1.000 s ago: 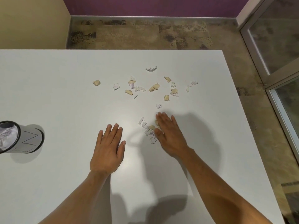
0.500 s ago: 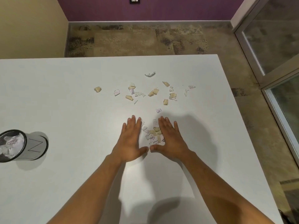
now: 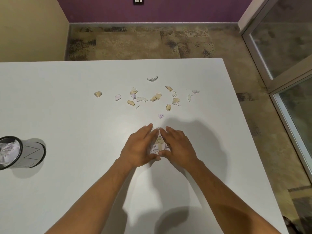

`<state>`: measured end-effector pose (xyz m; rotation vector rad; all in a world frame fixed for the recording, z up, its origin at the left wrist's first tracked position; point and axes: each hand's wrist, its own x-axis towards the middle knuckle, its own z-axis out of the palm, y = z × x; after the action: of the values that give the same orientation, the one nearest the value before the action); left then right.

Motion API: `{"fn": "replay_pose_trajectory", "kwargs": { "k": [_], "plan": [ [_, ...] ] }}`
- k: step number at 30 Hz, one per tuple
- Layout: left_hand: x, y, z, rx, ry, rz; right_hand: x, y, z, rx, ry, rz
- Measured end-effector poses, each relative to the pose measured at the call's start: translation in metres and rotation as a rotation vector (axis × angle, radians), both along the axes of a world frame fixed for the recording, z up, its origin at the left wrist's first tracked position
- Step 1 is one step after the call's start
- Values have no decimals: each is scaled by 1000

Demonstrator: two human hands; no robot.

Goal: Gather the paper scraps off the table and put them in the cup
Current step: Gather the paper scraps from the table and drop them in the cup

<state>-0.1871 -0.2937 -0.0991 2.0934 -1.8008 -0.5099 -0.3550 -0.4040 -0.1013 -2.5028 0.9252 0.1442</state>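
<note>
Head view: left hand point(image 3: 140, 149), right hand point(image 3: 179, 147) around paper scraps point(image 3: 158, 146).

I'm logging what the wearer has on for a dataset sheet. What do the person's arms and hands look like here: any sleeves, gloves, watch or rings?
Both forearms are bare to the bottom edge of the picture, with no sleeve showing. The left hand and right hand wear no gloves, and no watch, bracelet or ring is visible. The fingers are uncovered.

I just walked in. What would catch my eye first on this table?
Two bare hands, the left hand and the right hand, meet mid-table and cup a small heap of scraps between them. Beyond them, loose scraps lie scattered. At the left edge stands a cup with paper inside.
</note>
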Motion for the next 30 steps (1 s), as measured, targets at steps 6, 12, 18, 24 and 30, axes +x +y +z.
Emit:
{"fn": "replay_pose_trajectory", "kwargs": {
  "k": [6,12,18,24,30],
  "plan": [
    [-23,-6,8,92,29,110,24,-1,19,42,125,46],
    [-31,-3,5,162,184,230,17,12,20,138,-22,-35],
    [-30,3,12,138,74,224,8,28,17,-105,72,54],
    [-30,4,19,152,179,357,10,33,16,39,-67,-200],
    [-26,23,35,89,668,832,9,42,29,757,-383,-824]
  ]
}}
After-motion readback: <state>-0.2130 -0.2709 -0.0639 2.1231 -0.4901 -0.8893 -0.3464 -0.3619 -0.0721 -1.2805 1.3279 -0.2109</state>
